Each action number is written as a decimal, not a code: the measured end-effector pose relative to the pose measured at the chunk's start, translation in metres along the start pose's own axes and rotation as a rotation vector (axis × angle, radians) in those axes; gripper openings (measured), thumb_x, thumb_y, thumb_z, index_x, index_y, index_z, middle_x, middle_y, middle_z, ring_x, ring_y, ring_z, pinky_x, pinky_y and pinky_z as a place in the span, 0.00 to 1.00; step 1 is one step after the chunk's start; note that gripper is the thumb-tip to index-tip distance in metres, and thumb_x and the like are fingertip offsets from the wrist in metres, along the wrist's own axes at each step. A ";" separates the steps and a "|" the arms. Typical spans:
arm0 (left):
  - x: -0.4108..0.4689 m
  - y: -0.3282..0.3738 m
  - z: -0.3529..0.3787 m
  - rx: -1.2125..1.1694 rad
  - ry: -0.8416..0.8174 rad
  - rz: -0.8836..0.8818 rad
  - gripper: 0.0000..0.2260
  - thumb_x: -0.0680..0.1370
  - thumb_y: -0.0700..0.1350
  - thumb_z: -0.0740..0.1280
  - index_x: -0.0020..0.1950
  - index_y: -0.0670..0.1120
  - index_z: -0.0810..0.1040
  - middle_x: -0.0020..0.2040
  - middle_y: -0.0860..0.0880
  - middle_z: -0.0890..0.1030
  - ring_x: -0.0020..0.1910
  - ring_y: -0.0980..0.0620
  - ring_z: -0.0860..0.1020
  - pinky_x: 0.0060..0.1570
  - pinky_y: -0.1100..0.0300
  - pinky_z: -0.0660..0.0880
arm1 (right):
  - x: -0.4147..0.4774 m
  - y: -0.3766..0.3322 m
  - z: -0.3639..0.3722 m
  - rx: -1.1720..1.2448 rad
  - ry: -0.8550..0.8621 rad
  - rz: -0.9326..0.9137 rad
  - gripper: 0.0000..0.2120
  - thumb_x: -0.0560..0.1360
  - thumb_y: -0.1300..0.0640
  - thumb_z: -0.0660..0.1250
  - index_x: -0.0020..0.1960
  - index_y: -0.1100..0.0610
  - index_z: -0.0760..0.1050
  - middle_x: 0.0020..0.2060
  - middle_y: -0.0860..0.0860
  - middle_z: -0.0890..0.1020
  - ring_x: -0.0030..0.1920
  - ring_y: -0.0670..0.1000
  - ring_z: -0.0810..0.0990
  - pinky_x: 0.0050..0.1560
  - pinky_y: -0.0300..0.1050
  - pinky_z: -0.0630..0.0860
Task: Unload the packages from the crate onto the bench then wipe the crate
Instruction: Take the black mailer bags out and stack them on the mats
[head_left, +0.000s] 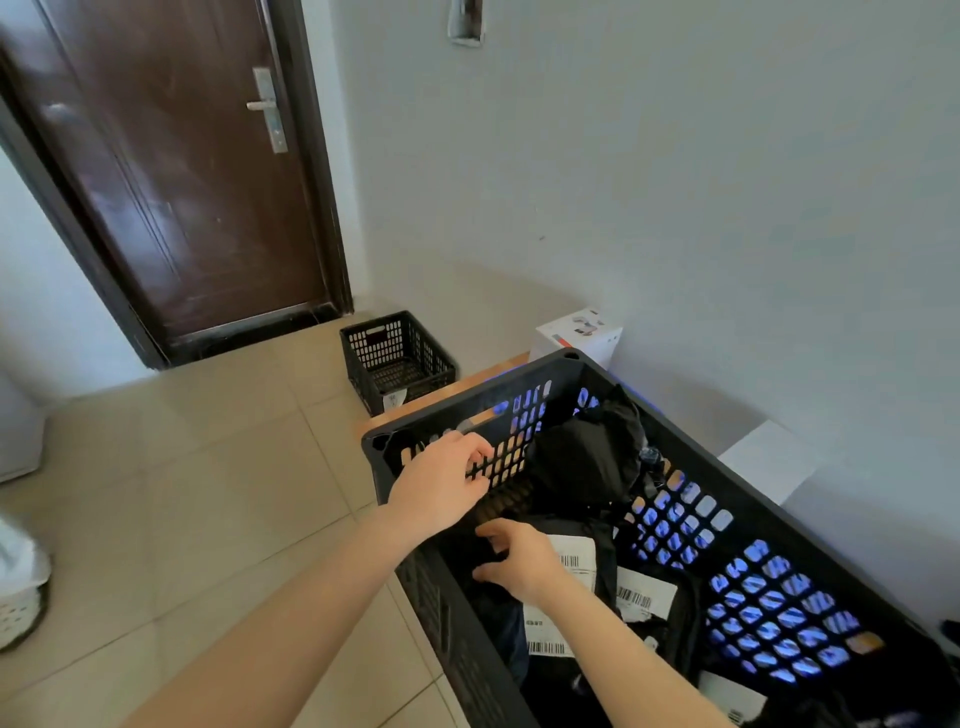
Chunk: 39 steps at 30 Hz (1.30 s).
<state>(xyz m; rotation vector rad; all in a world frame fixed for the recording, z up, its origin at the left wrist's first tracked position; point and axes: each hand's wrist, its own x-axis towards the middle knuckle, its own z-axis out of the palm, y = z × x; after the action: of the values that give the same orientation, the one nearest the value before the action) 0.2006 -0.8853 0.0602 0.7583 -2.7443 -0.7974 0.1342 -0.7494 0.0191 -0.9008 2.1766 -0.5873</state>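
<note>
A big black lattice crate (737, 499) stands on a wooden bench (498, 366) at the right. Inside it lie several black plastic mailer packages with white barcode labels, one (636, 592) near the middle and a bunched one (587, 457) at the far end. My left hand (441, 483) hooks its fingers through the lattice of the crate's far-left wall. Down in the crate, my right hand (519, 561) curls its fingers on a black labelled package (576, 558).
A small black crate (397, 358) sits on the tiled floor by the bench end. On the bench against the wall are a white box (579, 338) and another white box (769, 460). A dark wooden door (182, 171) is at the far left.
</note>
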 end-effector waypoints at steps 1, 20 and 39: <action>-0.001 0.000 0.000 -0.006 0.004 -0.013 0.14 0.76 0.47 0.69 0.61 0.56 0.74 0.57 0.56 0.77 0.57 0.55 0.76 0.63 0.50 0.72 | -0.001 0.001 -0.001 0.000 0.011 0.002 0.26 0.73 0.57 0.72 0.69 0.50 0.70 0.62 0.51 0.76 0.62 0.51 0.74 0.61 0.42 0.71; -0.082 0.123 0.018 -0.138 0.016 -0.234 0.27 0.78 0.67 0.56 0.74 0.56 0.63 0.60 0.45 0.78 0.58 0.45 0.77 0.60 0.49 0.74 | -0.156 0.047 -0.083 0.291 0.535 -0.166 0.18 0.74 0.62 0.69 0.62 0.49 0.77 0.51 0.42 0.79 0.49 0.42 0.79 0.59 0.40 0.76; -0.141 0.362 0.079 -1.017 -0.105 -0.041 0.26 0.74 0.47 0.74 0.67 0.60 0.66 0.52 0.50 0.81 0.48 0.54 0.82 0.39 0.62 0.76 | -0.357 0.153 -0.168 0.488 0.616 -0.304 0.31 0.73 0.54 0.69 0.69 0.31 0.63 0.57 0.39 0.79 0.65 0.37 0.70 0.64 0.44 0.73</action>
<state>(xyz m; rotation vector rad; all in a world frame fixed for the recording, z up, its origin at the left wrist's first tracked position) 0.1435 -0.5143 0.1858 0.5232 -1.9360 -2.0036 0.1275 -0.3608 0.1872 -0.8514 2.2427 -1.6440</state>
